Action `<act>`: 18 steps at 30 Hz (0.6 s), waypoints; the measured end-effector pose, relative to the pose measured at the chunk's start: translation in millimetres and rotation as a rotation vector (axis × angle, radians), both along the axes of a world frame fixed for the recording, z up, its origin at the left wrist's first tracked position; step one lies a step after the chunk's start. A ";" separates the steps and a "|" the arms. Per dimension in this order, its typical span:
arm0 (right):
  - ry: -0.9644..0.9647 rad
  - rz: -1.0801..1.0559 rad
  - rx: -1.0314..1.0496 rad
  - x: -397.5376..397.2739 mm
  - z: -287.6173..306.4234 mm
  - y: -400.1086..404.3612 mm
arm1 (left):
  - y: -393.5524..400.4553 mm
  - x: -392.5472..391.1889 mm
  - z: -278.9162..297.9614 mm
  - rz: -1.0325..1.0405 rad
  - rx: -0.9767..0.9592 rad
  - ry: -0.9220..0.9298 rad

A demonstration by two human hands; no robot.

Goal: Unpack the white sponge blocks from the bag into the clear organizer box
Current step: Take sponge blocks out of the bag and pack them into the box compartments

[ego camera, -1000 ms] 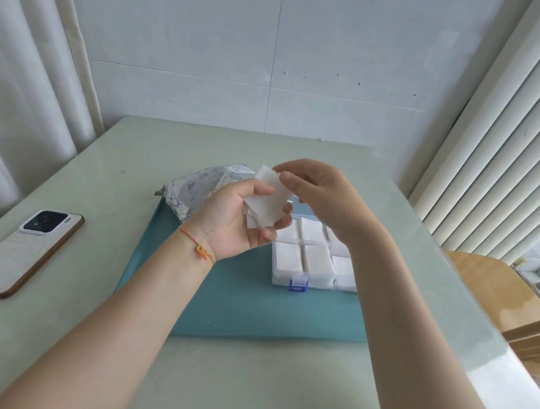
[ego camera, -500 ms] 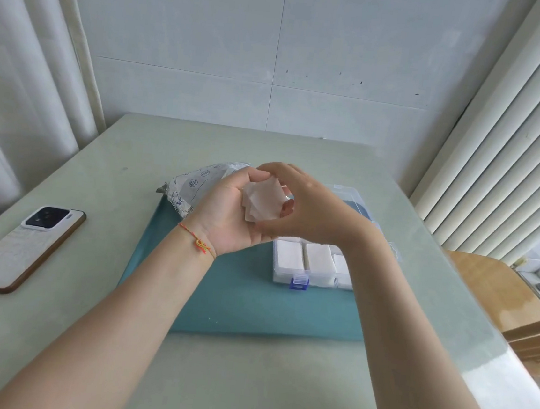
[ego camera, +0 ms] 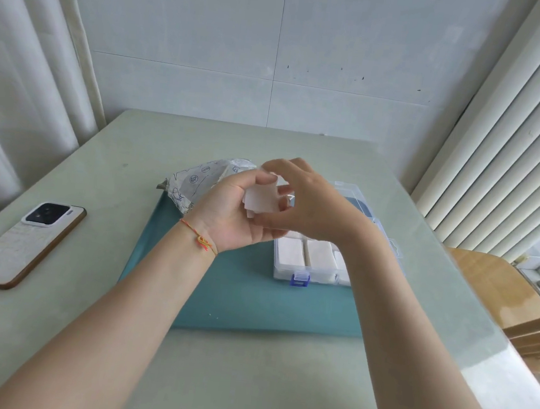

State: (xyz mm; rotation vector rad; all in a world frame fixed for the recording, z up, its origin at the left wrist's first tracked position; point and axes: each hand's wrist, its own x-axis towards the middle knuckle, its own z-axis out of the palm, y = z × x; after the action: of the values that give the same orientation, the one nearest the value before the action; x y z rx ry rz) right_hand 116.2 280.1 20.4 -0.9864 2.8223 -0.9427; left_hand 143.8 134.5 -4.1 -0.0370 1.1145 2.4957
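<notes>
Tiled wall behind, curtains at both flanks; a pale green table [ego camera: 88, 335] carries a teal mat [ego camera: 236, 294]. On the mat, at about 1 o'clock from its centre, sits the clear organizer box [ego camera: 291, 275], lid open, with sponge blocks [ego camera: 290, 251] filling the near compartments that show. The printed bag [ego camera: 197, 183] lies at 10 o'clock of the box, just behind the hands.

Held above the box's far-left side is a small stack of white sponge blocks [ego camera: 260, 200]. The left hand [ego camera: 237, 214] cradles it, thumb curled over the top; the right hand [ego camera: 308, 208] pinches its right edge.

Judgement: the step is peeling one block off the stack. Best done by sliding the top piece sideways with the right fingertips while the left keeps the rest square (soft foam compresses, so light pressure), then lowering it flat into a free compartment; which are free is hidden by the hands.

A phone [ego camera: 21, 245] lies at 9 o'clock, well apart.
</notes>
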 end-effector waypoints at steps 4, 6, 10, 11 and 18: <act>-0.058 0.075 0.043 4.2 1.8 0.9 | 1.7 3.9 2.9 -0.044 -0.091 -0.007; -0.051 0.081 0.062 4.3 -0.2 0.7 | 1.3 4.1 4.0 -0.053 -0.099 0.015; -0.016 0.008 0.123 3.0 1.6 3.3 | 0.6 2.1 3.1 -0.029 -0.051 0.023; -0.036 0.008 0.122 3.3 3.6 5.0 | 0.2 1.3 1.8 -0.029 -0.068 0.031; -0.074 0.019 -0.194 -1.1 13.4 10.0 | 2.1 1.6 -7.5 -0.066 -0.439 0.161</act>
State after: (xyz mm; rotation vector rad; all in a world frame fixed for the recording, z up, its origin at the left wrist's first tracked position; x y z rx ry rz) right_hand 115.1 290.1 33.8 -0.9707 2.6968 -1.2431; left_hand 145.5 136.6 -11.6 0.0767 1.6822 2.1820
